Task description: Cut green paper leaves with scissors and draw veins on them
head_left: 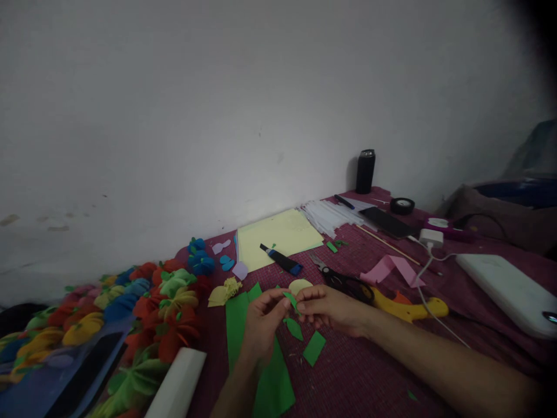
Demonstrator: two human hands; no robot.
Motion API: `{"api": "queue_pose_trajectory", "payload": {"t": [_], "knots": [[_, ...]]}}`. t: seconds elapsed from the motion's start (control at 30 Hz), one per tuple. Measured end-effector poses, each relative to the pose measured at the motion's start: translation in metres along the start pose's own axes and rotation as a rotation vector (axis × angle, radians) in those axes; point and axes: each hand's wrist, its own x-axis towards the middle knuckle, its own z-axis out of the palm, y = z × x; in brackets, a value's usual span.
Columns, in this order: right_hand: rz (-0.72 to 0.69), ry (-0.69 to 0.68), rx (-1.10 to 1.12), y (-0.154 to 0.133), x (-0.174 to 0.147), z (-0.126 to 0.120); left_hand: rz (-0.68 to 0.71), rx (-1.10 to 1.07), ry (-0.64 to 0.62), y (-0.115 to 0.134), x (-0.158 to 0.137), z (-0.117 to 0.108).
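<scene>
A small green paper leaf (290, 301) is pinched between my left hand (264, 318) and my right hand (324, 306), which meet just above the table. Fingers of both hands are closed on its edges. Right below them lies another green leaf (294, 329), and a green paper rectangle (314, 348) rests beside it. Long green paper strips (274, 380) extend under my left hand and forearm. Behind my fingers a pale yellow round piece (300, 285) is partly hidden. Black-handled scissors (342, 280) lie just beyond my right hand.
Colourful paper flowers (174, 313) crowd the left side, near a white roll (177, 383). Farther back are pale yellow sheets (278, 235), a utility knife (282, 259) and white strips (326, 216). On the right sit a yellow glue gun (407, 307), cables, a white power bank (507, 293) and a black can (365, 172).
</scene>
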Motion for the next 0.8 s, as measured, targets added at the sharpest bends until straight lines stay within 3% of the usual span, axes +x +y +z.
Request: {"api": "queue_pose_trajectory", "payload": {"t": [0.3,0.8], "knots": [[-0.004,0.022,-0.029,0.0024,0.0007,-0.0003,0.031,0.046,0.084,0.0027,-0.0004,0.0046],[-0.005,0.027,-0.064,0.0031,0.0022,-0.0003,0.071,0.061,0.002,0.0057,-0.0031,0.004]]}}
